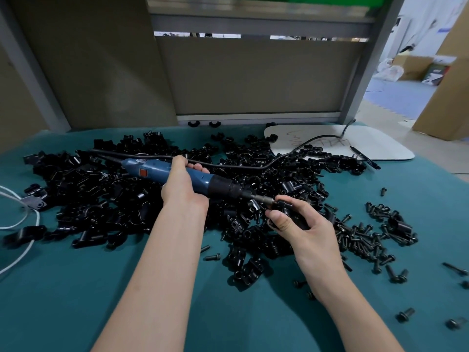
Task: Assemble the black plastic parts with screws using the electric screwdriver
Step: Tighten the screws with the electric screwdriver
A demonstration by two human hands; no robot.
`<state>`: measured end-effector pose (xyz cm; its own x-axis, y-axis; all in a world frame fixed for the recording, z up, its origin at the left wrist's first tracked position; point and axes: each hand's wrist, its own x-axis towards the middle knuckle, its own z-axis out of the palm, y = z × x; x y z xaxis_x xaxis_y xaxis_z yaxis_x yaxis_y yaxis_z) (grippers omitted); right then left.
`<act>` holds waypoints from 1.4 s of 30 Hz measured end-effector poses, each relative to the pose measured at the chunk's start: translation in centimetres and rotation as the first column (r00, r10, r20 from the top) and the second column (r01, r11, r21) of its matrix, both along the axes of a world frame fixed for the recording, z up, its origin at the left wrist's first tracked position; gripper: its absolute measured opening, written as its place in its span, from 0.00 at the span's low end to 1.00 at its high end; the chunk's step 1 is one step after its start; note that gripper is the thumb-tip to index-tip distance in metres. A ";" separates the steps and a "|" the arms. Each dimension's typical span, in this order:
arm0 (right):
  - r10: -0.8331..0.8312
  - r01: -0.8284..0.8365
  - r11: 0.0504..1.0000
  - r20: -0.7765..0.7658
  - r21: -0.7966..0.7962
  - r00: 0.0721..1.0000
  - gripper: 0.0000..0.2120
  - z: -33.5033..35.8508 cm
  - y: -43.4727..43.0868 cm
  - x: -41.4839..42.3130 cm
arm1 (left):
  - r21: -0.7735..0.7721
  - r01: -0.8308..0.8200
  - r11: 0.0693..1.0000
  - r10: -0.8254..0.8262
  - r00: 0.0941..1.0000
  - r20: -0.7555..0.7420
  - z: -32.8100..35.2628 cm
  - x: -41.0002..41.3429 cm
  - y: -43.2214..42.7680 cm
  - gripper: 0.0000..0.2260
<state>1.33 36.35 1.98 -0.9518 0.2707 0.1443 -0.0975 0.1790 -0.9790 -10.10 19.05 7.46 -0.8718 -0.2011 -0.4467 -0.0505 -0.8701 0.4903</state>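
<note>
A large heap of loose black plastic clamp parts [101, 194] covers a teal-green table mat [76, 288]. The left hand [182, 186] wraps around a blue corded electric screwdriver [152, 171], its bit meeting one black part [286, 207] pinched in the right hand [304, 224]. Scattered black screws [368, 237] lie rightward. Judging by the heap, most assembly remains.

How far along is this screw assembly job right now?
Done: I cannot tell finished pieces from loose ones in the pile of black parts. In hand: the left hand grips the electric screwdriver, its bit against a black part pinched in the right hand. Left: seemingly most of it, judging by the big pile and the many loose screws on the teal mat.
</note>
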 end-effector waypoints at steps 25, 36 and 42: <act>0.019 -0.026 0.991 -0.054 -0.135 0.998 0.21 -0.3 -0.1 -0.5 | -0.001 -0.002 1.000 0.002 1.000 -0.023 0.0 -0.1 0.6 0.06; 0.044 -0.061 0.963 -0.070 -0.261 0.997 0.08 -0.5 0.1 -0.5 | -0.022 0.013 1.000 -0.014 0.999 -0.038 0.2 0.0 0.7 0.06; 0.022 -0.025 0.998 -0.050 -0.064 0.998 0.09 -0.1 0.2 -0.1 | -0.040 0.045 0.998 -0.045 0.999 0.015 0.0 -0.2 0.4 0.06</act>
